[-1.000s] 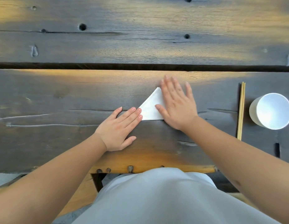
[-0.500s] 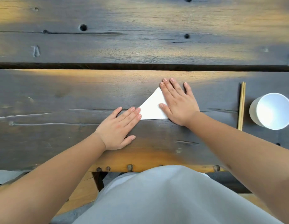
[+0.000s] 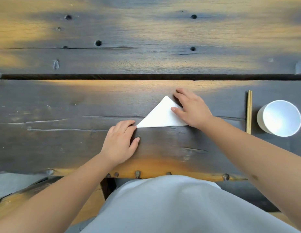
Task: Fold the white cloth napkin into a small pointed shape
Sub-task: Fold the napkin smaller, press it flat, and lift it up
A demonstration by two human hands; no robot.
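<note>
The white napkin lies flat on the dark wooden table as a triangle, its point away from me and its long edge toward me. My left hand rests on the table with bent fingertips touching the napkin's left corner; the thumb stays apart and grips nothing. My right hand lies along the right slanted edge. Its thumb presses on the cloth and its fingers reach up beside the top point. The napkin's right corner is hidden under this hand.
A pair of wooden chopsticks lies to the right, pointing away from me. A white cup stands just beyond them. A dark gap between planks runs across behind the napkin. The table's near edge is at my lap.
My right hand has slid right off the napkin's middle, uncovering most of the triangle. My left hand has curled its fingers back to the left corner.
</note>
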